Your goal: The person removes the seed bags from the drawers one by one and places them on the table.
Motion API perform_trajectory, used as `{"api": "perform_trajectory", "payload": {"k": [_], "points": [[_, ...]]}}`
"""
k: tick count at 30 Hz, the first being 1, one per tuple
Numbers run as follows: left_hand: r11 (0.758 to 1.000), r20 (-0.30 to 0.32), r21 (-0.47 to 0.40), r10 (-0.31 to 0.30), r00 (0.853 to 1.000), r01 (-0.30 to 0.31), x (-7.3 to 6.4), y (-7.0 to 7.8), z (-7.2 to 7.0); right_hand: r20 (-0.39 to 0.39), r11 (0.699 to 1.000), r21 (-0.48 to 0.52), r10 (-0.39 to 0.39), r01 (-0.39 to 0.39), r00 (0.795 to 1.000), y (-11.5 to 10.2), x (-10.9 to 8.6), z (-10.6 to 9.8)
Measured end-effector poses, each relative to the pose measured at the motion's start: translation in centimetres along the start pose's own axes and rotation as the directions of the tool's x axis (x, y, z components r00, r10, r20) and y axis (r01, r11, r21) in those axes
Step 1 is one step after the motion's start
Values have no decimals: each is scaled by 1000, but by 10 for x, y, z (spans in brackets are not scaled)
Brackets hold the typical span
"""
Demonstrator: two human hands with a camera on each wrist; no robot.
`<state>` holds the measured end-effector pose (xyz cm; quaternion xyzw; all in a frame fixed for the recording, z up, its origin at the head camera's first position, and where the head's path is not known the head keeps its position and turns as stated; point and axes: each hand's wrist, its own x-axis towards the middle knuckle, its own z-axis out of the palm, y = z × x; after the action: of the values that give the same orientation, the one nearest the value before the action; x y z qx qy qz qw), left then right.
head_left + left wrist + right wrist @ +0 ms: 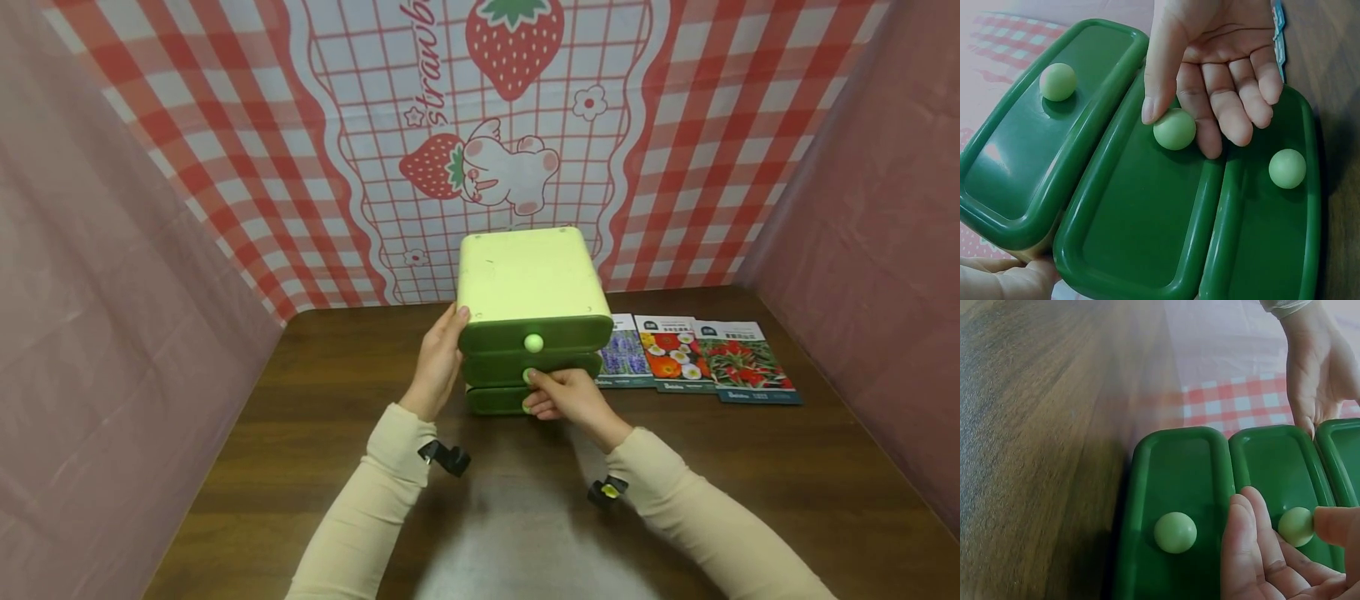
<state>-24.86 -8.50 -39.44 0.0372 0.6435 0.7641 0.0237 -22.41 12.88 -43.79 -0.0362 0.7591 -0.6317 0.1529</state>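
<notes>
A small drawer cabinet (532, 275) with a pale yellow-green top and dark green drawer fronts stands on the table. Three drawers are stacked in it, each with a round light green knob. My right hand (573, 396) pinches the middle drawer's knob (1174, 130) between thumb and index finger, its other fingers spread in front of the lower drawer (1175, 462). Against the cabinet's left side rests my left hand (441, 362), thumb near the top front corner and fingers extended along the side. The top knob (1058, 82) and bottom knob (1287, 169) are untouched.
Three flower-picture packets, with purple (626, 354), orange (675, 358) and red (748, 362) blooms, lie right of the cabinet on the brown wooden table (345, 358). A checked strawberry cloth (375, 150) hangs behind; pink curtains (97, 292) flank both sides.
</notes>
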Motion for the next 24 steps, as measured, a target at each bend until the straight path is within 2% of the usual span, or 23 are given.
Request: {"api": "perform_trajectory", "payload": {"k": [14, 24], "points": [[1000, -5, 7, 7, 1000, -7, 1, 1, 1, -57, 999, 39, -13, 15, 998, 3, -1, 5], [1000, -27, 21, -9, 1000, 9, 0, 1, 0, -65, 999, 33, -34, 36, 997, 3, -8, 7]]}}
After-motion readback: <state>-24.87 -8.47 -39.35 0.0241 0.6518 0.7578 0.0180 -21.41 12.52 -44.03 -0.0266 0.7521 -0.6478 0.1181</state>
